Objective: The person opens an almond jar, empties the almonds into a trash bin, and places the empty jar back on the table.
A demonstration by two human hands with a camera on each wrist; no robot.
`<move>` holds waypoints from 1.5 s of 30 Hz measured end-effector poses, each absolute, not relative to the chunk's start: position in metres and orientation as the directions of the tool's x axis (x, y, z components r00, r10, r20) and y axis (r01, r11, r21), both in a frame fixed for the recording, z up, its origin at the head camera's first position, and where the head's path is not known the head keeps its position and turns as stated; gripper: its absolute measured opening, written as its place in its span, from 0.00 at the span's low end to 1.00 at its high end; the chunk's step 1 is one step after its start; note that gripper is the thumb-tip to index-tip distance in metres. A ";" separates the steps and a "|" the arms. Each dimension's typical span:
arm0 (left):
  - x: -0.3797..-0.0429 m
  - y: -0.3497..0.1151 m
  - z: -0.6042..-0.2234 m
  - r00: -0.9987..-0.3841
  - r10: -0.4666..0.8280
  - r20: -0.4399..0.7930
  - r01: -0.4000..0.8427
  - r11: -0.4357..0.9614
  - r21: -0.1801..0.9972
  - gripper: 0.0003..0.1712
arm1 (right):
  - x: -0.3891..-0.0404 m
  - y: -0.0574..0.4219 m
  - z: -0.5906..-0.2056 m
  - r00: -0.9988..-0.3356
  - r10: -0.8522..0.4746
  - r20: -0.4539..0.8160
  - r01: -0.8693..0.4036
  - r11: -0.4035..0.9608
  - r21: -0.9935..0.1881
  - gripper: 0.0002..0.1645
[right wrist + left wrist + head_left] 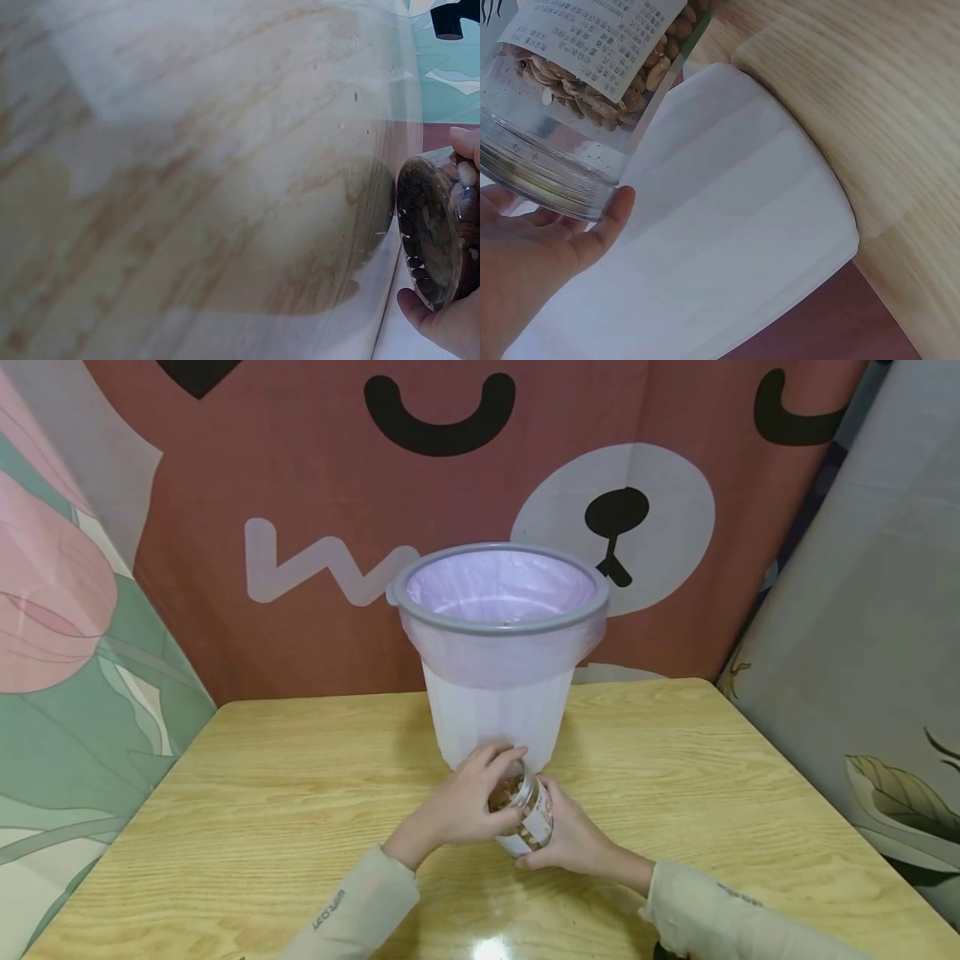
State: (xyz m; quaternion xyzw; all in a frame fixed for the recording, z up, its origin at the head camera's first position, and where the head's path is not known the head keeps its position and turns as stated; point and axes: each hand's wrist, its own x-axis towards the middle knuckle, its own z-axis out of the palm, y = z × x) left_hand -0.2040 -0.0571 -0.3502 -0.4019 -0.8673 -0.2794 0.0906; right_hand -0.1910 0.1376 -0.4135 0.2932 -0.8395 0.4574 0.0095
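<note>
A clear jar of brown nuts (537, 820) with a pale printed label is held tilted above the table. My left hand (467, 795) has its fingers and thumb round the jar's top end. Lower on the body, my right hand (576, 837) grips the jar from the right. The left wrist view shows the jar's label and nuts (592, 105), with the left thumb and fingers (609, 225) at its rim end. In the right wrist view, the jar's round base (429, 232) faces the camera between the right thumb and fingers. Whether the lid is loose cannot be seen.
Just behind the hands stands a white bin (498, 714) with a grey rim and a lilac liner bag. It rests on a wood-grain table (300, 785). A printed cloth (315, 468) hangs behind the table, with more patterned cloth at both sides.
</note>
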 end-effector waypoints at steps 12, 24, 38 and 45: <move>-0.204 -0.057 -0.348 -0.652 0.661 0.371 0.754 0.518 0.404 0.39 | -0.191 0.138 -0.414 -0.829 -0.494 0.263 -0.485 0.400 -0.778 0.59; -0.205 -0.055 -0.345 -0.653 0.664 0.365 0.756 0.539 0.372 0.40 | -0.191 0.140 -0.414 -0.834 -0.485 0.263 -0.479 0.401 -0.781 0.60; -0.203 -0.053 -0.340 -0.724 0.585 0.366 0.688 0.653 0.316 0.40 | -0.191 0.139 -0.415 -0.830 -0.498 0.253 -0.472 0.384 -0.794 0.58; -0.201 -0.050 -0.342 -0.763 0.519 0.386 0.640 0.693 0.332 0.40 | -0.190 0.138 -0.415 -0.823 -0.496 0.276 -0.484 0.360 -0.798 0.60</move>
